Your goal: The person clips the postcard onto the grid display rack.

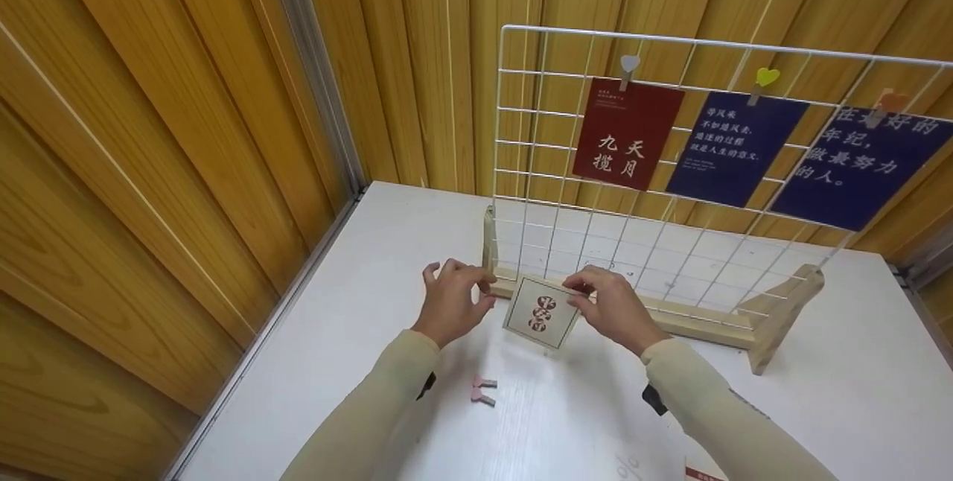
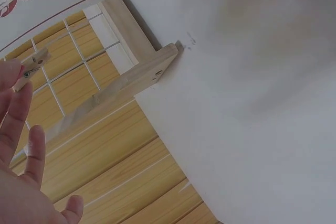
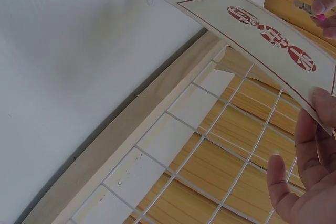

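My right hand pinches a cream card by its right edge, thumb on the printed face. Red round characters run down the card inside a thin border line. To the left, my left hand pinches a small wooden clothespin with a bit of pink at its held end. In the right wrist view this clothespin stands apart from the card, beyond its far side. Both hands are close in front of the lower part of a white wire grid, with the card tilted between them.
The grid stands in a wooden base on a white table. A red card and two blue cards hang from it by heart-topped clothespins. Pink clothespins lie on the table, and a printed paper shows at the bottom edge.
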The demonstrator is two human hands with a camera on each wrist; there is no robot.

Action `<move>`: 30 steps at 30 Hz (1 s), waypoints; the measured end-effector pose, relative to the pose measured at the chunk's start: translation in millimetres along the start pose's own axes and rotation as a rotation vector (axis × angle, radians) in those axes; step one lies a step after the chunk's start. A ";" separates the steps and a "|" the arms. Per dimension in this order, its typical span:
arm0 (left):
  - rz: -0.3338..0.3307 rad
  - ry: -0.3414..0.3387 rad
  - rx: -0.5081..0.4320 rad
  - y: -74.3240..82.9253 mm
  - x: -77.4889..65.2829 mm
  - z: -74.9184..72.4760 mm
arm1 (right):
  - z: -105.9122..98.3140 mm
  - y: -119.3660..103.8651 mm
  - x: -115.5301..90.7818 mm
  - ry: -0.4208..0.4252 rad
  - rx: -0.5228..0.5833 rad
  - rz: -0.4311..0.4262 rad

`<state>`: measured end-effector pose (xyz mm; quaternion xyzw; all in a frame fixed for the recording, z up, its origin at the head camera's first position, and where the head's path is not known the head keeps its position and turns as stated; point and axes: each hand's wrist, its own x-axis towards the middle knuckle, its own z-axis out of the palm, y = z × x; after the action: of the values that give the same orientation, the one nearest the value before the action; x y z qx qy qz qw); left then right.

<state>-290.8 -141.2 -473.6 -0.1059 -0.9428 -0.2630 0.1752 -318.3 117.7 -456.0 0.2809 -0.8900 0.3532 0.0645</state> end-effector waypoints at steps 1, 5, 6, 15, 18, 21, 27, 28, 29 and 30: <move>-0.002 -0.001 0.002 0.4 0.5 0.4 | -1.7 0.2 0.5 0.000 -0.002 0.001; 0.000 0.002 0.005 1.0 1.9 1.2 | -7.5 -0.6 2.5 -0.014 -0.021 0.009; 0.003 0.003 0.006 1.0 1.9 1.3 | -8.7 -0.8 2.8 -0.019 -0.030 0.007; 0.029 0.031 0.007 -2.1 -1.2 3.0 | -12.6 1.4 2.6 -0.092 0.008 -0.016; 0.028 0.029 0.010 -2.4 -0.8 4.0 | -13.7 3.4 3.4 -0.120 0.033 -0.010; 0.024 0.025 0.004 -2.2 0.7 3.4 | -15.7 3.8 5.1 -0.149 0.042 0.004; 0.037 0.026 -0.013 0.1 4.8 -2.4 | -19.0 2.7 9.5 -0.133 0.082 -0.006; 0.041 0.027 -0.014 0.6 5.6 -3.4 | -19.2 2.7 10.1 -0.123 0.093 -0.013; 0.045 0.028 -0.016 1.2 6.5 -4.3 | -19.3 2.7 10.7 -0.111 0.105 -0.018; 0.050 0.031 -0.017 1.9 7.5 -5.2 | -19.3 2.8 11.2 -0.101 0.116 -0.020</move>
<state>-295.7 -141.5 -465.7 -0.1265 -0.9348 -0.2680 0.1956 -330.8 127.1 -439.9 0.3106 -0.8673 0.3888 0.0068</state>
